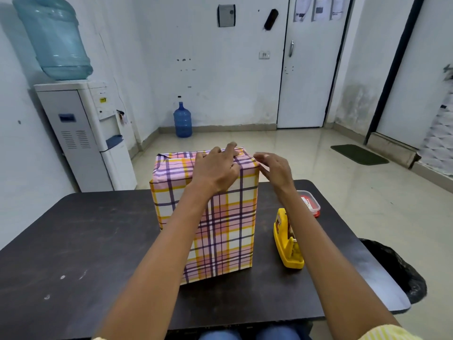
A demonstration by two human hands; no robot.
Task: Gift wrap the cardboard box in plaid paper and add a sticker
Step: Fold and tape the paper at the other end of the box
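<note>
The box (220,229), covered in pink, yellow and purple plaid paper, stands upright in the middle of the dark table (85,253). My left hand (215,170) lies flat on its top, fingers straight and pressing the folded paper down. At the top right corner my right hand (274,168) pinches a small clear strip, apparently tape, held right against the paper's edge. The far side of the box is hidden.
A yellow tape dispenser (288,241) lies just right of the box. Behind it sits a small clear container with a red base (310,203). A black bag (402,271) hangs off the table's right edge. A water dispenser (85,133) stands at the left wall.
</note>
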